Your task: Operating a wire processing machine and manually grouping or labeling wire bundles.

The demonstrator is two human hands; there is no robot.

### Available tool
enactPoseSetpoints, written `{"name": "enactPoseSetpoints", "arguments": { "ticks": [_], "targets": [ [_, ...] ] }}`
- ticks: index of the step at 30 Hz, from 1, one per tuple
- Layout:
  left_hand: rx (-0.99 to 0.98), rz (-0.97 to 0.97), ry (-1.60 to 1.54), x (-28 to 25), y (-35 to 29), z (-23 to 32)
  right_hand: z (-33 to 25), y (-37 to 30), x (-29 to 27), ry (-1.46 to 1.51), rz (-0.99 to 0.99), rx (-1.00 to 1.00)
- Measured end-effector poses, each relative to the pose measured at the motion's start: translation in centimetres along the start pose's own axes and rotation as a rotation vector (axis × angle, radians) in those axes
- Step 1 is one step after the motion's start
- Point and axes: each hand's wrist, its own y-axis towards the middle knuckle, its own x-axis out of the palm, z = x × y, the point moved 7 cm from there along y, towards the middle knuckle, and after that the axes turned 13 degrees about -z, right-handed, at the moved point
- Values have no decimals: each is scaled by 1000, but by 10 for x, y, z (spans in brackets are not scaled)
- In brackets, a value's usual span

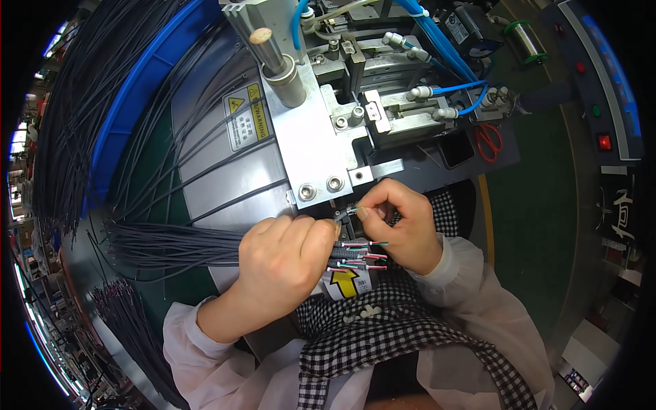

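Observation:
My left hand (283,256) is closed round a bundle of dark cables (184,244). Past its fingers stick out the bundle's stripped ends (359,254), with thin red, green and white wires. My right hand (403,222) pinches the thin wires at the end of a single cable (350,212), whose other side runs to my left fingertips. Both hands meet just below the front edge of a machine's metal block (318,160). Part of the bundle is hidden under my left hand.
Several loose cables cross the machine's metal plate (212,154). A blue bin (116,130) and more cables (65,102) stand at left. Blue air hoses (465,89), a phone (456,149), red-handled scissors (488,142) and a control box (594,89) are at right.

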Motion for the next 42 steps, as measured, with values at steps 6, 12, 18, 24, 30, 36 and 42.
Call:
{"name": "enactPoseSetpoints", "arguments": {
  "ticks": [6, 12, 18, 24, 30, 36, 42],
  "targets": [
    [-35, -70, -130, 6, 0, -7, 21, -4, 7, 268, -54, 162],
    [-32, -60, -165, 11, -4, -8, 21, -3, 8, 325, -14, 163],
    [23, 8, -156, 9, -1, -8, 33, -2, 13, 529, -116, 405],
    [62, 11, -175, 5, -2, -6, 35, -2, 14, 525, -134, 439],
    [60, -84, -181, 4, -7, -13, 35, 0, 19, 588, -168, 482],
    [67, -52, -23, -3, -26, -26, 33, 0, 20, 599, -159, 471],
    [80, 137, 64, -10, -29, -29, 33, -11, 4, 519, -47, 360]
  ]
}}
